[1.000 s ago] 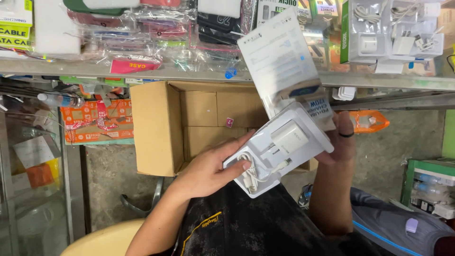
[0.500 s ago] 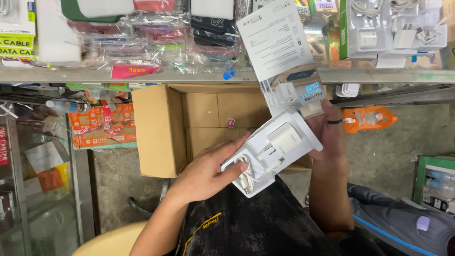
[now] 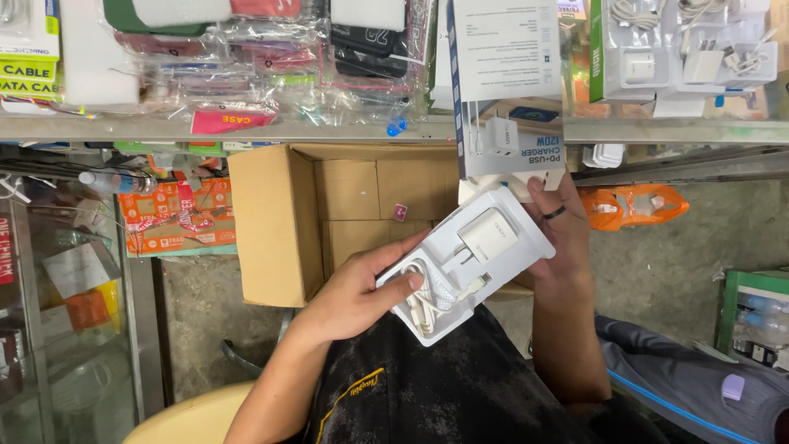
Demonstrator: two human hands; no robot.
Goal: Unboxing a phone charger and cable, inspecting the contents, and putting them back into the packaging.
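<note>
**Two hands on one white charger tray, above an open carton**

Largest in view: an open brown cardboard carton (image 3: 279, 222), flaps spread, on the concrete floor under the edge of a metal shelf (image 3: 246, 129). Nearly bare inside, apart from one small pink scrap against the back wall. Above it, along the shelf, bagged phone cases (image 3: 271, 57) in clear plastic, packed close together.

Next in size: a white retail box sleeve (image 3: 505, 82), upright, pinched behind the tray in the right hand (image 3: 563, 238). Fingers curled round both sleeve and tray edge, thumb on top, a dark ring on one finger.

Held in front of the carton's mouth, tilted: a white moulded plastic tray (image 3: 464, 263), gripped at opposite ends. Left hand (image 3: 362, 292) partly closed round the lower end, thumb pressed on the tray's face beside the cable.

Seated in the tray's upper recess: a white wall charger (image 3: 487, 234), prongs toward the lower end. Smallest: a coiled white cable (image 3: 436, 296) in the lower recess, just beside the left thumb.
</note>
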